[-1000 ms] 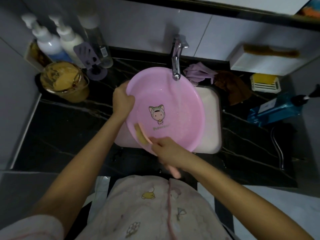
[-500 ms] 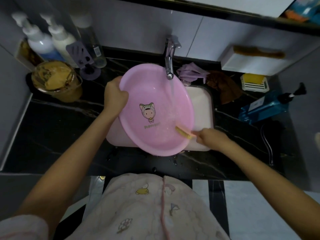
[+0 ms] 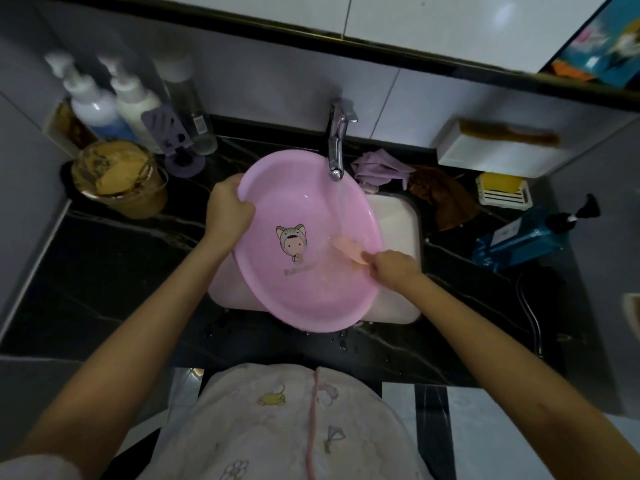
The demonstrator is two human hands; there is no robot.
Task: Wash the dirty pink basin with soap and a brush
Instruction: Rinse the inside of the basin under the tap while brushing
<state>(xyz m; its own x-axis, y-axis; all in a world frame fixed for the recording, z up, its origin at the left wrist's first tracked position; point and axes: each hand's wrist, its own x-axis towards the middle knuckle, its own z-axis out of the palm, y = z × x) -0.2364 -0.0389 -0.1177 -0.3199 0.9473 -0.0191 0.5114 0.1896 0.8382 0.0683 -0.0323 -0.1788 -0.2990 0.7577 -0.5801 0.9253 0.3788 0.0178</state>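
The pink basin [image 3: 277, 195], with a cartoon figure printed on its bottom, is held tilted over the white sink [image 3: 394, 216]. My left hand [image 3: 229, 202] grips its upper left rim. My right hand [image 3: 393, 266] holds a small pink brush [image 3: 346, 247], blurred, with its head against the basin's inner right side. Water runs from the chrome tap [image 3: 336, 143] into the basin, just above the brush.
Pump bottles [image 3: 104, 102] and a brown-smeared bucket [image 3: 117, 178] stand at the back left. Cloths [image 3: 408, 174], a yellow soap in its dish [image 3: 502, 192] and a blue bottle on its side [image 3: 523, 237] lie right of the sink on the black counter [image 3: 114, 265].
My right hand has moved the brush from the basin's near left rim across to its right inner side. My left hand keeps its grip on the rim.
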